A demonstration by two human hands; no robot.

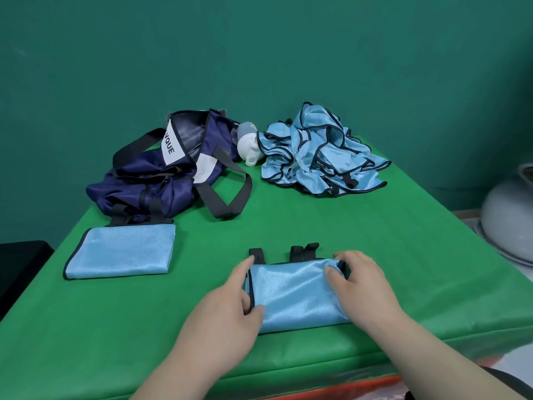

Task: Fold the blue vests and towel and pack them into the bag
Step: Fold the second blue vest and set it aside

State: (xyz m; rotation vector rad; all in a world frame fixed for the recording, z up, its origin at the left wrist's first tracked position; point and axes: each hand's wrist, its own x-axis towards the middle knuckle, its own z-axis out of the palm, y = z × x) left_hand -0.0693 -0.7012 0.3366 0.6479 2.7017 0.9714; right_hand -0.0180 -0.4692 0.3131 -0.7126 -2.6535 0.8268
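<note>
Head view: a folded vest (pixel 297 293) is held flat near the front edge of the green tabletop (pixel 360 226). The left hand's (pixel 227 307) fingers are spread along its left edge, with the thumb pressed on the near corner. The right hand's (pixel 360 284) fingers are curled over the far right corner with the thumb on top, so that corner is pinched.

The cloth looks slick, so the fold could well slide apart if it is lifted by the ends alone. Its black straps, left sticking out at the far side, might be caught on the handles of the bag (pixel 161 174). The bag is slumped, and packing may be hampered unless its mouth is held open.

A second folded cloth (pixel 121 249) is laid just before the bag; vest or towel cannot be told. A pile (pixel 320 157) of unfolded vests is heaped far right, with a white object (pixel 249 148) between it and the bag. A teal wall (pixel 259 53) is seen behind, and a pale pot (pixel 507 220) off to the right.
</note>
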